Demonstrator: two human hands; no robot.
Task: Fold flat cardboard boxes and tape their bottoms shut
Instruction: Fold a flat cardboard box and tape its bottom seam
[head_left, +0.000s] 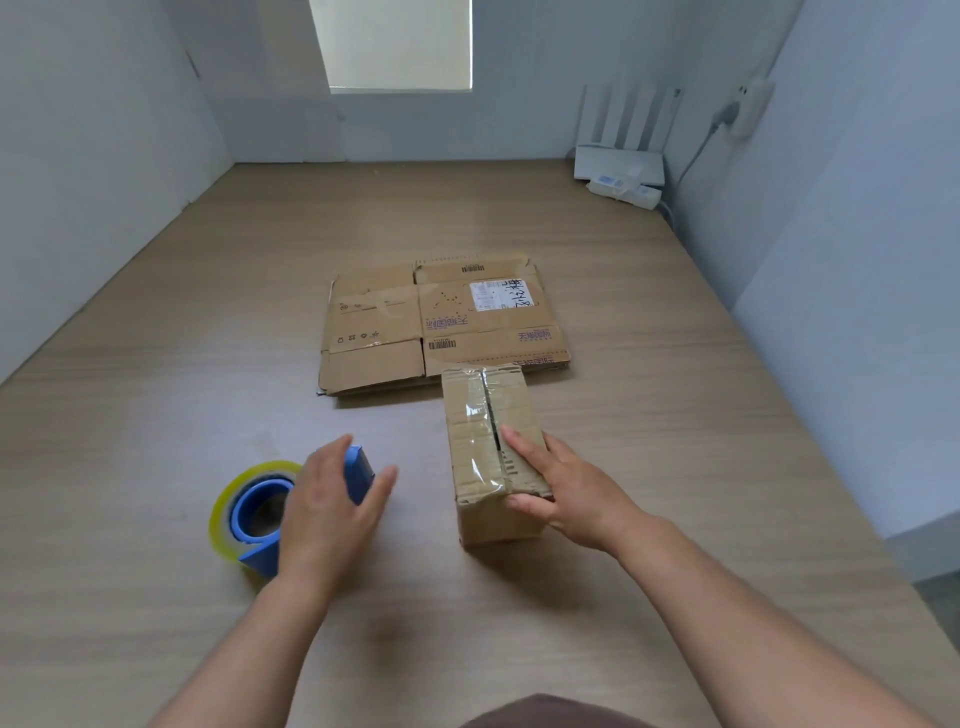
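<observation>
Pale wood-grain table (156, 364), left grip (327, 509) clasping blue tape dispenser (359, 474), right grip (571, 488) clamped on taped cardboard box (475, 410)

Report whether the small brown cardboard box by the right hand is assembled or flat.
Assembled. The small brown cardboard box stands as a block, with clear tape along its closed top seam; the right hand holds it.
</observation>
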